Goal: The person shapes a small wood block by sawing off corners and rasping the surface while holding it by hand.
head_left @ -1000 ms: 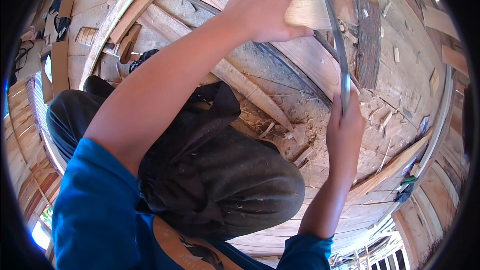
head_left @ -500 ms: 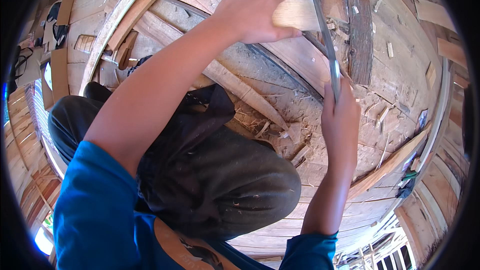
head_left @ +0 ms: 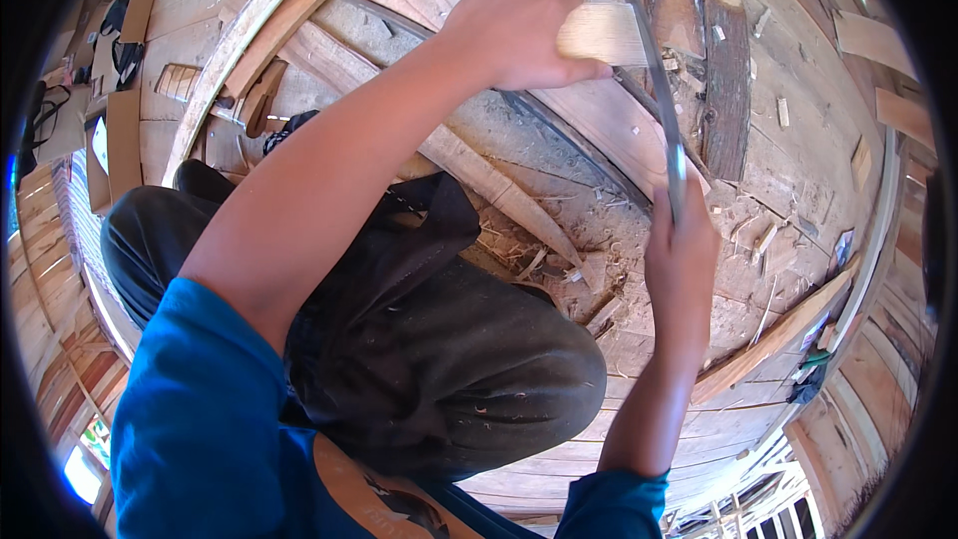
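- Pale wood block (head_left: 602,33) — gripped at its near end by the left hand (head_left: 514,25), fingers curled shut around it, held above the plank floor (head_left: 798,170).
- Long blade (head_left: 659,100) — its thin metal edge lies against the block's far end; the right hand (head_left: 682,255) is closed around the handle below.
- Wood shavings (head_left: 559,260) — scattered on the floor beneath both hands.
- Dark trousers (head_left: 439,359) — bent knee beside the shavings.
- Curved planks (head_left: 269,10) — lying on the floor, upper left.
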Motion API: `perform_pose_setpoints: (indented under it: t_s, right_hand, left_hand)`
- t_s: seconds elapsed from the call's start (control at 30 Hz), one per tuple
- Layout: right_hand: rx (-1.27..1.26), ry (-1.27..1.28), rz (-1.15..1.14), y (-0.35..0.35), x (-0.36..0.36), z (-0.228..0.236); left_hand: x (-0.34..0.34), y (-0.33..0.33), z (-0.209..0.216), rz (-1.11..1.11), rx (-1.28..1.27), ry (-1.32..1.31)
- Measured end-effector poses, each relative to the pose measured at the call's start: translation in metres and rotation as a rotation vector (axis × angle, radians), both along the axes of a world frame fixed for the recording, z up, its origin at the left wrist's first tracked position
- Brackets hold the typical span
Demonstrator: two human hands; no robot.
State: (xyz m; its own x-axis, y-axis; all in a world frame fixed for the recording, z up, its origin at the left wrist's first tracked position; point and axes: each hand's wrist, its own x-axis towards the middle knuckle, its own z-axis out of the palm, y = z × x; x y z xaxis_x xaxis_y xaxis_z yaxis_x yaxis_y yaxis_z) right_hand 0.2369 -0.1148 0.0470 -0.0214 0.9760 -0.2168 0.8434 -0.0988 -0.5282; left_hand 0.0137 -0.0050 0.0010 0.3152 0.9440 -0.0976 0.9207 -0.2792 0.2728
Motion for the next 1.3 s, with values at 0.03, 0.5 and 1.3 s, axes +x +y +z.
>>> perform_pose_setpoints:
  t_s: [0.03, 0.5, 1.3]
  right_hand:
    - [-0.098, -0.029, -0.047, -0.016, 0.009, 0.01]
    - [0.113, -0.016, 0.092, 0.035, -0.006, -0.009]
    - [-0.043, -0.081, -0.016, 0.01, -0.02, 0.014]
  left_hand:
    - [0.001, 0.001, 0.0, 0.011, -0.015, 0.015]
    - [0.003, -0.001, -0.01, 0.006, 0.102, -0.03]
    - [0.002, -0.012, -0.007, -0.057, 0.18, -0.129]
